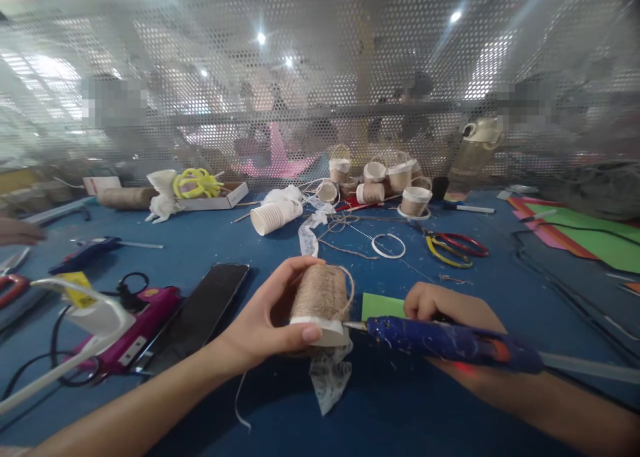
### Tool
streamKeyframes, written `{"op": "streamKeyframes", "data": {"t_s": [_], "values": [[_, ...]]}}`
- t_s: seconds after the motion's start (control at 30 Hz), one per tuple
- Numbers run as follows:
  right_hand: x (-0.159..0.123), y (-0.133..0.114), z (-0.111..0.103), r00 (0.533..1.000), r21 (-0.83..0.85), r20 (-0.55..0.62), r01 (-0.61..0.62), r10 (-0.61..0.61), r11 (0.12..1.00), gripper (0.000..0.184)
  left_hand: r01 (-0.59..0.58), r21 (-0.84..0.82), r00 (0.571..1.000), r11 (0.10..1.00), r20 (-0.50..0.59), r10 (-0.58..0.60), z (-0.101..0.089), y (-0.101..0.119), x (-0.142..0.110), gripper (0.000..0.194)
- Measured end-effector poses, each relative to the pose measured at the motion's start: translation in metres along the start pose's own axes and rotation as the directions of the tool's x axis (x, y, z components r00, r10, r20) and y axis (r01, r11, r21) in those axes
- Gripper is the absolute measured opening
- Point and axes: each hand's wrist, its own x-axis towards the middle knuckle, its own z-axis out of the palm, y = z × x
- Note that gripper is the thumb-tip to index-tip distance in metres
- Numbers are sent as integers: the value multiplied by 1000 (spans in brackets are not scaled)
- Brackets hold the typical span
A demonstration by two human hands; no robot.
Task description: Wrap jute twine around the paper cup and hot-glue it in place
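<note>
My left hand [273, 317] is closed around a paper cup [320, 295] wrapped in brown twine, lying tilted with its white rim toward me. A loop of twine stands off its right side, and a strip of white lace [330, 380] hangs below the rim. In my right hand [450, 307] is a blue hot glue gun [450, 340], a clear glue stick poking out of its rear. Its metal nozzle touches or nearly touches the cup's white rim. A red light glows under the gun. Behind the nozzle lies a piece of green paper [383, 305].
Twine-wrapped cups [400, 177] and stacked white cups [273, 217] stand at the back before a perforated metal screen [320, 77]. Scissors [455, 247] and a white ring [389, 245] lie beyond my hands. Left are a phone [200, 310], a power strip [133, 330], another glue gun [85, 253] and another person's hand [20, 231].
</note>
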Motion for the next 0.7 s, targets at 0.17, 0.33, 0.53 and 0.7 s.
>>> {"op": "streamKeyframes", "data": {"t_s": [0.17,0.33,0.53,0.7], "values": [[-2,2,1,1000,25,3,-25,25,999,24,5,7,1000,1000,16,-5,1,2,0,67],[-1,2,2,1000,24,-4,-4,4,1000,24,2,20,1000,1000,26,-3,1,2,-1,65],[0,-1,0,1000,23,3,-12,12,1000,24,-9,45,999,999,40,7,0,1,1,64],[3,-3,0,1000,14,-2,10,-10,1000,23,-12,88,999,996,31,10,-2,1,0,65]]}}
